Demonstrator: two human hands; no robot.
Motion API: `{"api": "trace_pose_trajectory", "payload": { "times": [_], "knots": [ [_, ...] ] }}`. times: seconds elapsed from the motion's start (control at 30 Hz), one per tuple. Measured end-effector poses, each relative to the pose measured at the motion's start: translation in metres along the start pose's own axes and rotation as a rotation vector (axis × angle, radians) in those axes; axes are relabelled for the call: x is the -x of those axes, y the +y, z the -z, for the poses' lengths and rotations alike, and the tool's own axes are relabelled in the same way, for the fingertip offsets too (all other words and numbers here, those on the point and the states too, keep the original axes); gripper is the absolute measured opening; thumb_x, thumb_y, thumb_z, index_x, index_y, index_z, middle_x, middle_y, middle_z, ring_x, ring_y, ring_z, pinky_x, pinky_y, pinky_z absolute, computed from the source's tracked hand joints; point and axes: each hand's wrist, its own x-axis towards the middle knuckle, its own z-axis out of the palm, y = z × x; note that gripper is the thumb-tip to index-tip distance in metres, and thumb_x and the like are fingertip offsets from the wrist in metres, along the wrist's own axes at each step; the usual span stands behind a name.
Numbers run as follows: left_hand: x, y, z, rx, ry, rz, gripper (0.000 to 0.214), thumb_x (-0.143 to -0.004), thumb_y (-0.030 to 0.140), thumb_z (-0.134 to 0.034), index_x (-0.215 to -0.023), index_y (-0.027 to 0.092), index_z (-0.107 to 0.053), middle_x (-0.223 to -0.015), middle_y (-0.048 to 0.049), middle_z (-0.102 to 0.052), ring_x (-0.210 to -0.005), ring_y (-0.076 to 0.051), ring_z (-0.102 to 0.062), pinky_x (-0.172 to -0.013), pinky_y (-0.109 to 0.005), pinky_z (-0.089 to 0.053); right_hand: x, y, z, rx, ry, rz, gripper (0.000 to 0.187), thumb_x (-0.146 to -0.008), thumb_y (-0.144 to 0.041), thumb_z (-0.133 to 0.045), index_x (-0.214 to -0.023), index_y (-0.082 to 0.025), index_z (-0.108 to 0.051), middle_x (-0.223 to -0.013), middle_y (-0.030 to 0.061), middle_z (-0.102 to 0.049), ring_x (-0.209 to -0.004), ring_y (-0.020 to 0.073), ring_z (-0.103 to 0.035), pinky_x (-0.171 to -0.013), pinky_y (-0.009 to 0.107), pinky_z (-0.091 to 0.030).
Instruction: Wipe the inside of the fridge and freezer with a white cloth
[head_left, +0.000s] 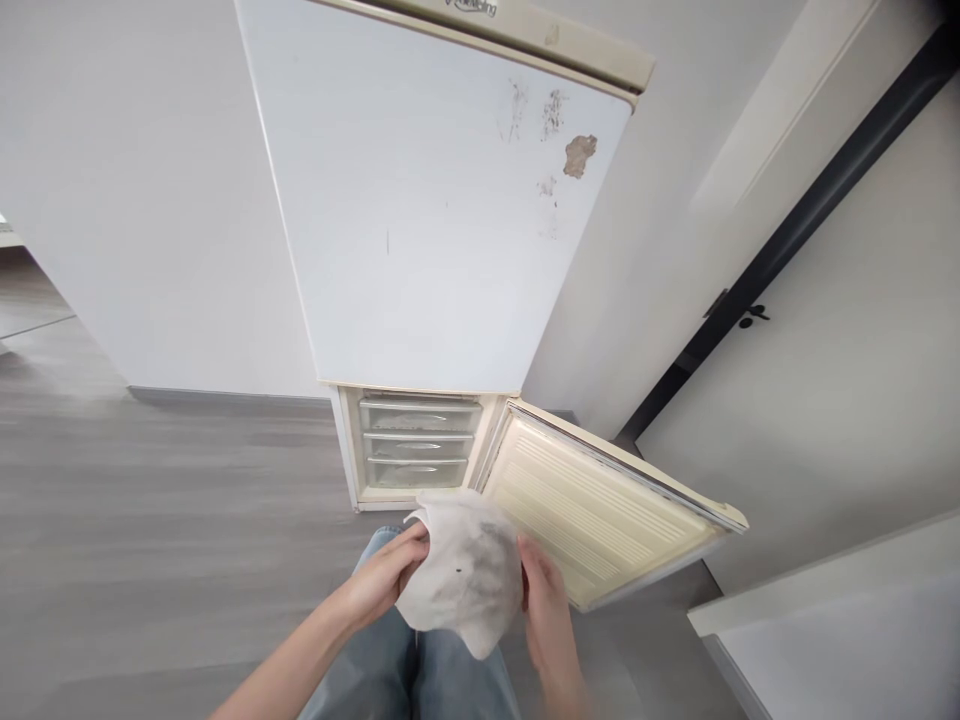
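The person's left hand [390,578] and right hand [546,600] were apart, with a white cloth [461,590] stretched between them. The left hand had its edge pinched, its fingertips partly hidden by the fabric; the right hand held the opposite edge, though I couldn't tell how tightly. Grey smudges and one small dark spot marked the cloth. Just below the hands were the person's knees in blue jeans [465,682]. Beyond the left hand stood a fridge, its lower compartment showing three clear drawers [418,446], one above another. The lower door [600,505] hung open beyond the right hand and reached out to its right. Farther ahead of both hands was the closed upper door [442,240], its coating chipped and scuffed. Grey floor [187,530] spread to the left of the hands.
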Motion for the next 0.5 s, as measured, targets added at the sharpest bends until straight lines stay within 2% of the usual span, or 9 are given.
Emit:
{"api": "trace_pose_trajectory", "payload": {
  "times": [0.1,0.17,0.23,0.33,0.5],
  "knots": [
    [0.001,-0.001,0.002,0.002,-0.098,0.01,0.049,-0.08,0.031,-0.063,-0.127,0.021,-0.056,-0.119,-0.0052,-0.067,-0.109,-0.022,-0.06,-0.082,-0.025,-0.047,0.0,-0.002,-0.003,-0.058,-0.049,-0.126,0.046,-0.073,-0.058,-0.067,-0.099,-0.02,-0.072,-0.1,0.0079,-0.071,-0.092,0.0259,-0.064,-0.07,0.03,-0.051],
    [0.002,-0.001,0.0,-0.003,-0.098,0.045,0.048,-0.084,0.038,-0.06,-0.128,0.02,-0.056,-0.119,-0.0074,-0.067,-0.112,-0.024,-0.059,-0.09,-0.031,-0.046,-0.001,-0.001,-0.003,-0.059,-0.059,-0.152,0.049,-0.072,-0.055,-0.069,-0.106,-0.02,-0.07,-0.101,0.0088,-0.071,-0.095,0.0271,-0.064,-0.072,0.032,-0.052],
    [0.003,0.002,-0.003,0.003,-0.07,0.087,0.049,-0.087,0.047,-0.053,-0.126,0.017,-0.058,-0.117,-0.0091,-0.068,-0.115,-0.025,-0.058,-0.094,-0.034,-0.044,-0.002,0.001,-0.001,-0.052,-0.048,-0.121,0.051,-0.072,-0.053,-0.071,-0.11,-0.02,-0.068,-0.105,0.0088,-0.07,-0.101,0.028,-0.062,-0.077,0.033,-0.052],
    [0.003,0.005,-0.007,0.03,-0.072,0.101,0.057,-0.088,0.057,-0.045,-0.124,0.016,-0.06,-0.119,-0.0095,-0.068,-0.119,-0.027,-0.055,-0.1,-0.035,-0.041,-0.003,0.005,0.006,-0.057,-0.016,-0.032,0.047,-0.073,-0.053,-0.07,-0.106,-0.02,-0.07,-0.111,0.0093,-0.068,-0.111,0.0295,-0.058,-0.085,0.035,-0.05],
    [0.0,0.006,-0.008,0.001,-0.072,0.09,0.05,-0.089,0.053,-0.045,-0.12,0.018,-0.063,-0.115,-0.0075,-0.069,-0.115,-0.025,-0.057,-0.099,-0.035,-0.041,0.002,-0.002,0.012,-0.101,-0.044,0.026,0.047,-0.074,-0.051,-0.07,-0.113,-0.025,-0.067,-0.121,0.007,-0.064,-0.116,0.0281,-0.054,-0.085,0.033,-0.05]
  ]
}}
